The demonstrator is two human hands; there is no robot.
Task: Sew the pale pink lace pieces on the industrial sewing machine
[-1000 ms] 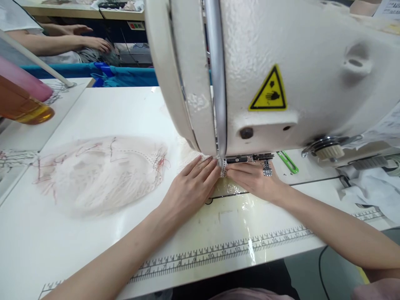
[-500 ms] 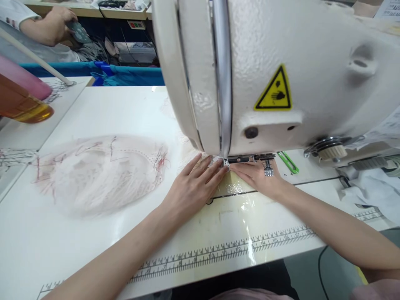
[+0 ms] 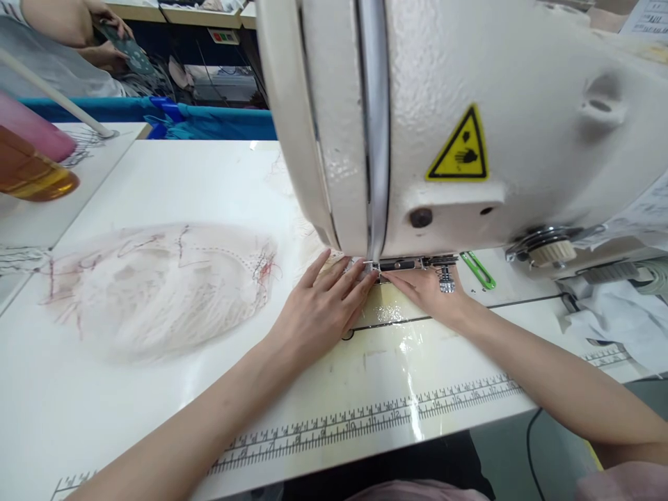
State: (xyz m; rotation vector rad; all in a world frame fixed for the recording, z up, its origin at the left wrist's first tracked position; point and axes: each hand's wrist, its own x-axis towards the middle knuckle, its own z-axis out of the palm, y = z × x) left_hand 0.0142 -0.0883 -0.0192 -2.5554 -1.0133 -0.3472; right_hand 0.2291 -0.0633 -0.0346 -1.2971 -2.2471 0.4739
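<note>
A white sewing machine (image 3: pixel 443 83) with a yellow warning triangle stands over the work. My left hand (image 3: pixel 323 299) lies flat, fingers stretched, on pale lace fabric (image 3: pixel 309 245) left of the needle. Beneath the machine head, my right hand (image 3: pixel 431 291) reaches in from the right, its fingertips close to the presser foot (image 3: pixel 374 267). Part of that hand is hidden behind the machine's metal attachment, so I cannot make out what its fingers hold. Another sheer pale piece with lace and reddish threads (image 3: pixel 161 292) is spread on the table to the left.
Green thread snips (image 3: pixel 477 270) lie right of the needle area. A ruler strip (image 3: pixel 365 421) runs along the table's front edge. White cloth (image 3: pixel 621 323) lies at right. Thread cones (image 3: pixel 36 167) stand at left. Beyond a blue cloth bin (image 3: pixel 224 122), another person's hands (image 3: pixel 112 42) hold patterned fabric.
The view has shifted slightly. My hands stay nearly in place at the presser foot, the left fingers a little more spread. The other person's hands have shifted on their fabric.
</note>
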